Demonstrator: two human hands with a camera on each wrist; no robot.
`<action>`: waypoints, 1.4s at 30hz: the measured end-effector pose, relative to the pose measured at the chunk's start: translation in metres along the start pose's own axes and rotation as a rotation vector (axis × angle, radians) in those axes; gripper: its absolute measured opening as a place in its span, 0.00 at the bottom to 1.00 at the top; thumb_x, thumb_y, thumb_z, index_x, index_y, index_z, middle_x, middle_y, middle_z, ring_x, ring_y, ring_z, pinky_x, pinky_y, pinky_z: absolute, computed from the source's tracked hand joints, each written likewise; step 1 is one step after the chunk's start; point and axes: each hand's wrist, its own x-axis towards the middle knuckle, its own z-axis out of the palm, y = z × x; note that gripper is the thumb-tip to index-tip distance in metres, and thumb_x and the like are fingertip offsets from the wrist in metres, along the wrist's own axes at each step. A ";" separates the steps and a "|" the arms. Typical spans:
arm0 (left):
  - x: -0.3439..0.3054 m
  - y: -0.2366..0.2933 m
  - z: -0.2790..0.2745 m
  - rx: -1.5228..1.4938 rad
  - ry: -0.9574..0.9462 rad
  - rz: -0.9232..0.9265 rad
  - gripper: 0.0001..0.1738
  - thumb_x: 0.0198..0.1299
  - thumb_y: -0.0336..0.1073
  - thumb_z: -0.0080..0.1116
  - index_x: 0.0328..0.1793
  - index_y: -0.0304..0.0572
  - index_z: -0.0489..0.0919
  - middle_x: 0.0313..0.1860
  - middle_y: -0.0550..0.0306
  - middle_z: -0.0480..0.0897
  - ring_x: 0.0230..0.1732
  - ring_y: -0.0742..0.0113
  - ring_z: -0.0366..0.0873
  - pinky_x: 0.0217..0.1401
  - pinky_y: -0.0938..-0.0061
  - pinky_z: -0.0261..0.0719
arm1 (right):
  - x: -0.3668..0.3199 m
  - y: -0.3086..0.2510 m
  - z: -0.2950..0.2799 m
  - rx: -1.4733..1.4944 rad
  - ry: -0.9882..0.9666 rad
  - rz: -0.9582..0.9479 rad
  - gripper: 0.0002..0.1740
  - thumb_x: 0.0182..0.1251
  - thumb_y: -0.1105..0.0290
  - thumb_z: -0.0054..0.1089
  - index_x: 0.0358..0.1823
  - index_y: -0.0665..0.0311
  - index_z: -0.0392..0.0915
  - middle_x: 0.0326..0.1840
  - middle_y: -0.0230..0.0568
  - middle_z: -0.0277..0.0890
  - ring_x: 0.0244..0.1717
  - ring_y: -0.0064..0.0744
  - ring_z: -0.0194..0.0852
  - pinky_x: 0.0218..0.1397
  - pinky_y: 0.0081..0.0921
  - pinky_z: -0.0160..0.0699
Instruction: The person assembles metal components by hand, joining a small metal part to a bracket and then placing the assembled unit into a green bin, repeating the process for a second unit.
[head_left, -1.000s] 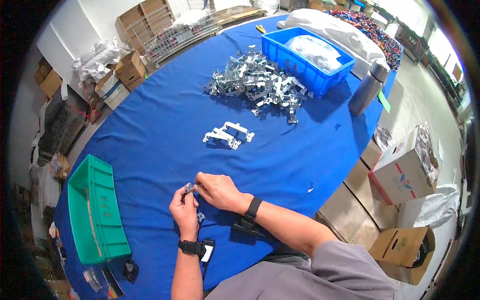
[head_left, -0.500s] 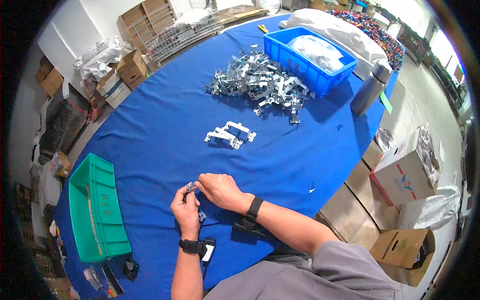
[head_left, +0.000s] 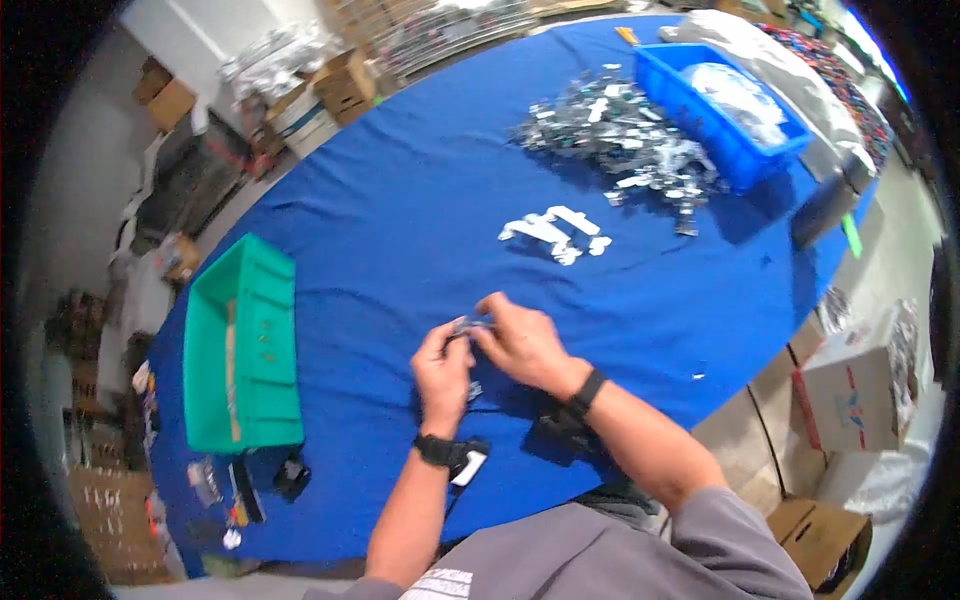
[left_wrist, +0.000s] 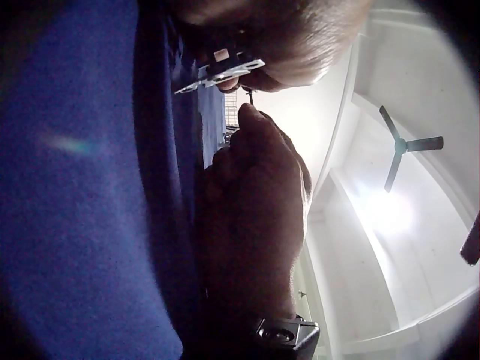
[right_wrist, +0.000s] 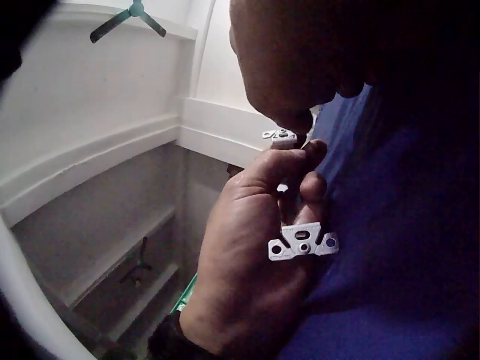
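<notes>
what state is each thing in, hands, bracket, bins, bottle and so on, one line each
left hand, curled round bracket
right hand, curled, fingertips at bracket's end
bracket, held above cloth
blue bin, open, bag inside
green bin, open
bottle, standing
bracket pile, loose heap
cloth, spread, wrinkled

Two hands (head_left: 443, 375) (head_left: 527, 345), two bins (head_left: 270, 360) (head_left: 700, 130)
</notes>
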 end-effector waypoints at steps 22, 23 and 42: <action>0.002 0.003 -0.005 -0.061 -0.059 -0.151 0.11 0.66 0.25 0.55 0.51 0.33 0.83 0.31 0.64 0.81 0.23 0.82 0.71 0.22 0.85 0.67 | 0.002 -0.001 -0.001 0.058 0.020 -0.036 0.12 0.70 0.63 0.57 0.34 0.64 0.70 0.26 0.52 0.76 0.29 0.57 0.78 0.29 0.50 0.73; 0.003 0.003 -0.006 -0.094 -0.060 -0.197 0.12 0.65 0.25 0.55 0.53 0.34 0.83 0.32 0.63 0.81 0.22 0.83 0.71 0.21 0.86 0.66 | 0.001 0.001 -0.001 0.081 -0.005 -0.017 0.13 0.70 0.64 0.57 0.31 0.64 0.69 0.26 0.52 0.75 0.29 0.58 0.77 0.29 0.51 0.72; 0.002 0.008 -0.001 -0.246 -0.004 -0.136 0.12 0.65 0.26 0.58 0.54 0.35 0.83 0.29 0.61 0.82 0.21 0.82 0.72 0.18 0.88 0.68 | 0.002 0.001 -0.004 0.112 0.068 -0.094 0.06 0.66 0.69 0.59 0.36 0.65 0.75 0.31 0.48 0.75 0.32 0.51 0.78 0.32 0.44 0.74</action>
